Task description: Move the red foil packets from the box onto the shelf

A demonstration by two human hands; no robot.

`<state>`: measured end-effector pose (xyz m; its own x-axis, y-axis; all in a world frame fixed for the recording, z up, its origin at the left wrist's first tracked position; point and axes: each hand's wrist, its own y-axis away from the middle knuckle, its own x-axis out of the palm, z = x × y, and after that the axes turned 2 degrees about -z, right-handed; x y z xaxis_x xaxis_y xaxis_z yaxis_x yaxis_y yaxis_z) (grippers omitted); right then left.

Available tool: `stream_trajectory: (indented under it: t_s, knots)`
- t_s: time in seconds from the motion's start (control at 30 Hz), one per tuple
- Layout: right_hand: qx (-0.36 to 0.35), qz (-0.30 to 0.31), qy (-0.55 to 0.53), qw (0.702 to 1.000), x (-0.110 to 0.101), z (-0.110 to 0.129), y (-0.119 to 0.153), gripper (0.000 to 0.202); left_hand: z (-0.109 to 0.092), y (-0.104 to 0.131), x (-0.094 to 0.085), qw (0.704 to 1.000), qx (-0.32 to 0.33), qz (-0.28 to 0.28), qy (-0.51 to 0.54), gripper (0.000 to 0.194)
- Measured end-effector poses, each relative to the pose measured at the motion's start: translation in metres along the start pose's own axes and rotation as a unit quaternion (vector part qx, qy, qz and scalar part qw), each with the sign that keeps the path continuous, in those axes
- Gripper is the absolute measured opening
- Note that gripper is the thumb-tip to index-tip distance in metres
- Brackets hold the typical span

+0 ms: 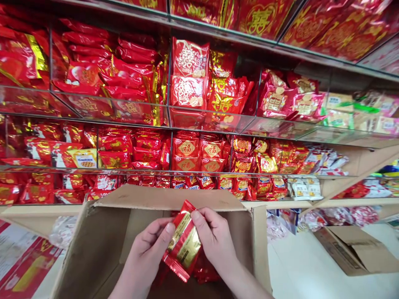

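A small red and gold snack packet (pixel 183 241) is held between both of my hands, tilted, over an open cardboard box (pixel 93 249). My left hand (pixel 149 249) pinches the packet's left edge between thumb and fingers. On its upper right side, my right hand (pixel 215 236) grips it with the thumb on top. Below the packet, more red packets (pixel 205 268) lie in the box, partly hidden by my hands. The box's far flap (pixel 168 198) leans towards the shelves.
Shelves with clear dividers hold rows of red packets (pixel 190 91) ahead. Pale packets (pixel 339 110) fill the right end. Another cardboard box (pixel 358 251) lies on the floor at right, and a printed red and white box (pixel 25 265) is at lower left.
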<state>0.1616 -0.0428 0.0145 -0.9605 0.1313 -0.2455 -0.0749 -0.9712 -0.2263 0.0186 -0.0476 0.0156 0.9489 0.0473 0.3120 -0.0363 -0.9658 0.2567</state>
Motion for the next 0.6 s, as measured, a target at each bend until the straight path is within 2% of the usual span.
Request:
stream_trajectory:
  t_s: [0.1, 0.17, 0.23, 0.3, 0.37, 0.43, 0.5, 0.6]
  knots:
    - [-0.036, -0.044, 0.013, 0.998, -0.003, -0.001, 0.002, 0.025, 0.005, -0.003, 0.004, 1.0, -0.004, 0.007, -0.002, 0.034]
    - [-0.133, -0.079, 0.037, 0.987, -0.008, 0.001, 0.005, 0.016, 0.004, -0.002, 0.009, 1.0, 0.005, -0.008, 0.007, 0.035]
    - [-0.274, -0.099, 0.088, 0.953, -0.014, 0.003, 0.009, 0.025, -0.001, 0.003, 0.013, 0.999, 0.002, -0.009, 0.034, 0.041]
    - [-0.391, -0.087, 0.147, 0.904, -0.019, 0.002, 0.013, 0.038, -0.007, 0.009, 0.016, 0.998, -0.033, 0.021, 0.052, 0.049]
    - [-0.438, -0.061, 0.178, 0.879, -0.018, -0.001, 0.018, 0.045, -0.011, 0.015, 0.016, 0.995, -0.08, 0.039, 0.043, 0.057]
    - [-0.438, -0.062, 0.173, 0.88, -0.015, -0.005, 0.025, 0.044, -0.013, 0.018, 0.015, 0.995, -0.094, 0.01, 0.03, 0.061]
    - [-0.39, -0.095, 0.138, 0.906, -0.012, -0.008, 0.032, 0.04, -0.012, 0.018, 0.014, 0.995, -0.087, -0.022, 0.035, 0.066]
    - [-0.212, -0.139, 0.019, 0.967, -0.012, -0.011, 0.039, 0.039, -0.012, 0.018, 0.016, 0.996, -0.063, -0.038, 0.058, 0.066]
